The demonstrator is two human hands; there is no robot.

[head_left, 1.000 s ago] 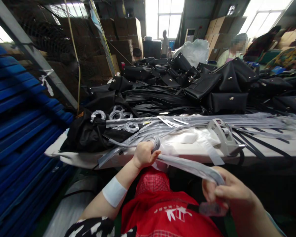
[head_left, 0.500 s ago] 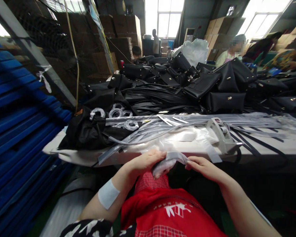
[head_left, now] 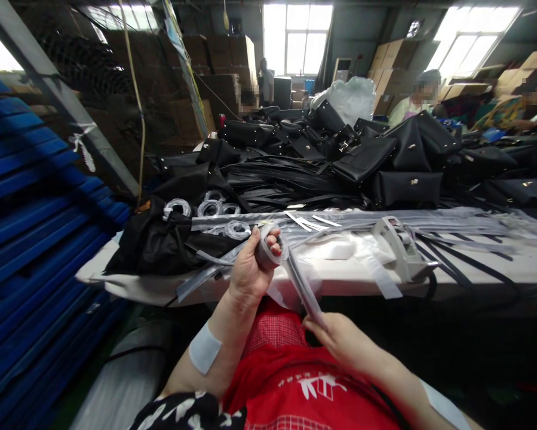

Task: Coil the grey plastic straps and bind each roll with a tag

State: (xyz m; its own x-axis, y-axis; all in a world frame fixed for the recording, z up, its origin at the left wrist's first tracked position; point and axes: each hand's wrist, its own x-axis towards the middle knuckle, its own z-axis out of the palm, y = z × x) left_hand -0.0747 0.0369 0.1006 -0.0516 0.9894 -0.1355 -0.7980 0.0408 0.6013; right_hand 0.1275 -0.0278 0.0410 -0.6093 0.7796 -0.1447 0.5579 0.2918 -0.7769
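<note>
A plastic-wrapped strap (head_left: pixel 303 286) runs between my hands. My left hand (head_left: pixel 252 266) is raised over the table's front edge, its fingers through and around the coiled part of the strap. Lower and to the right, my right hand (head_left: pixel 333 331) pinches the strap's other stretch in front of the red apron (head_left: pixel 295 382). Behind my left hand lie several finished coils (head_left: pixel 236 230) in clear wrap. Long wrapped straps (head_left: pixel 362 224) stretch along the table, with short white strips (head_left: pixel 310 221) on top.
A grey tape dispenser (head_left: pixel 396 248) stands right of centre on the white table (head_left: pixel 478 263). Black bags (head_left: pixel 409 188) and loose black straps are heaped behind. A black cloth bundle (head_left: pixel 145 242) lies at the left, near stacked blue panels (head_left: pixel 35 239). Other people are at the back.
My left hand has risen and turned, with the strap now coiled around its fingers. My right hand has moved lower and slightly left, and the strap between the hands is pulled straight.
</note>
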